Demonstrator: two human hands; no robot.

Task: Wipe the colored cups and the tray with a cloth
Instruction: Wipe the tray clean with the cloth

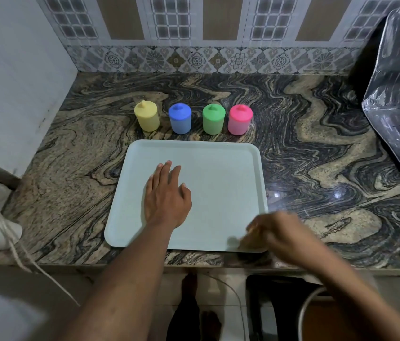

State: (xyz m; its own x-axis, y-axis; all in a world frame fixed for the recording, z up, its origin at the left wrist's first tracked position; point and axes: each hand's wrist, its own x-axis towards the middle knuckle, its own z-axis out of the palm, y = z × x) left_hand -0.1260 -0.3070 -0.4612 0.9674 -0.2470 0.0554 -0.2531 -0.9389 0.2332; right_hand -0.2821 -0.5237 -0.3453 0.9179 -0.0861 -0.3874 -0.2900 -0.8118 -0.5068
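Your left hand [167,193] is flat on the tray [221,183], fingers spread and palm down, pinning it to the marbled counter [317,143]. Your right hand [275,232] is at the tray's near right corner, blurred, fingers curled down over something pale yellowish against the rim. That may be the cloth, but the blur won't let me say so, nor whether you're pinching it or just pressing.

The tray lies square in front of you, near edge close to the counter's front lip. It looks like thin moulded plastic, so I'd judge it light and inclined to skate on polished stone. Keep that left palm planted, or hook your fingers over the raised rim if you need to lift or turn it. The smooth bed should wipe easily; the rounded corners are where grime would sit.

Just beyond the tray's far edge stands a row of four: yellow cup [146,116] at the far left corner side, then blue cup [180,119], green cup [213,119] and pink cup [240,120]. All stand apart from one another and off the tray. Each has a small knob on top. They look like light, stiff plastic and probably tippy under a sideways rub, so grip the body around its middle, not the knob, while you wipe.
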